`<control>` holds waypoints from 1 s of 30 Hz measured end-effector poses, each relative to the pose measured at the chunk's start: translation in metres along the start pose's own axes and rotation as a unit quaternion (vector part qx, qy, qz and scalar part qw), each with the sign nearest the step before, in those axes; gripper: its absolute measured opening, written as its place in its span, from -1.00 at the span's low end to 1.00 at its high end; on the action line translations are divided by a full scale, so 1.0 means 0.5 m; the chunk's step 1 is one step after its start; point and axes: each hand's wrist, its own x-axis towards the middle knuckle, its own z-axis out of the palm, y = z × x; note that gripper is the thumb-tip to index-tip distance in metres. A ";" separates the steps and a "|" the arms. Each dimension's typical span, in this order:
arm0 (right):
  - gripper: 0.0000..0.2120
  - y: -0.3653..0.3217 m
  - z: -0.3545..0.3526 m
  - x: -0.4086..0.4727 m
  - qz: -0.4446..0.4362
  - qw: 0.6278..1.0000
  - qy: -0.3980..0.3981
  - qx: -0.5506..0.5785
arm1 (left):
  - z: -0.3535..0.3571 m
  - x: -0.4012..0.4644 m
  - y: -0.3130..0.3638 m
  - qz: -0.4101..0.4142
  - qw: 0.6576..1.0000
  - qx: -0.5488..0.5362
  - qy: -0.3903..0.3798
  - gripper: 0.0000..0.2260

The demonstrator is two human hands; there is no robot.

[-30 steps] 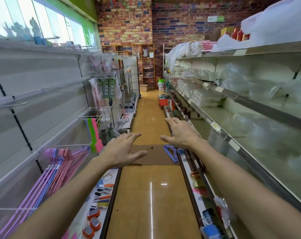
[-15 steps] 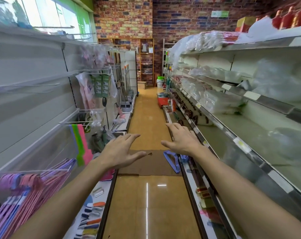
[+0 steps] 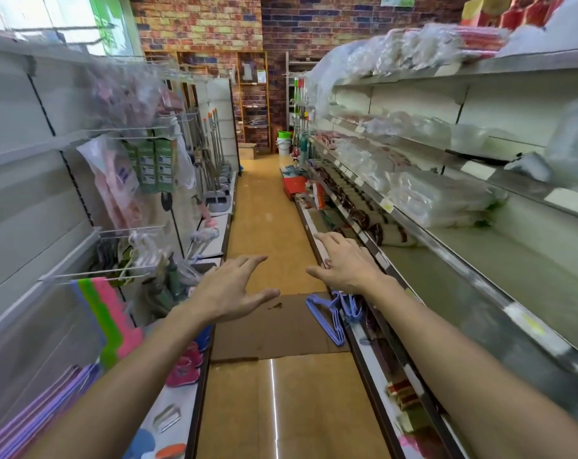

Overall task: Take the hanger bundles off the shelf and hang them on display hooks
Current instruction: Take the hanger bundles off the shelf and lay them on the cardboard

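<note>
1. The left hand (image 3: 229, 293) is held out over the aisle with its fingers spread and straight. It holds nothing.
2. The right hand (image 3: 342, 265) is also held out, fingers spread, holding nothing. It is at about 1 o'clock from the left hand.
3. A bundle of light blue hangers (image 3: 330, 314) lies low down at about 6 o'clock from the right hand, at the edge of the bottom shelf (image 3: 373, 356) on the right. Part of it hangs over a flat piece of brown cardboard (image 3: 271, 329) on the floor. The right wrist covers its top part.
4. At 9 o'clock, wire hooks (image 3: 99, 273) stick out from the left wall. Blue, green and pink flat things (image 3: 105, 313) hang from one. I cannot tell what they are.
5. At 7 o'clock, purple and pink hangers (image 3: 39, 412) are cut off by the picture's edge.
6. The bags (image 3: 436, 197) on the right shelves are blurry and I cannot tell what is inside.
</note>
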 end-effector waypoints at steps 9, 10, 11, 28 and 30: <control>-0.24 0.101 0.065 0.305 0.007 1.000 -0.004 0.010 | 0.080 0.298 -0.108 0.012 1.000 0.000 -0.003 -0.22; -0.24 0.114 0.069 0.345 0.006 1.000 -0.006 0.013 | 0.085 0.335 -0.115 0.013 1.000 -0.001 -0.004 -0.23; -0.24 0.128 0.072 0.384 0.003 1.000 -0.008 0.016 | 0.091 0.374 -0.123 0.015 1.000 -0.001 -0.006 -0.23; -0.24 0.286 0.126 0.926 0.004 0.999 -0.032 0.032 | 0.169 0.854 -0.299 -0.032 0.999 -0.014 -0.021 -0.22; -0.24 0.292 0.141 0.975 0.005 0.999 -0.036 0.030 | 0.185 0.896 -0.323 -0.033 0.999 -0.015 -0.027 -0.22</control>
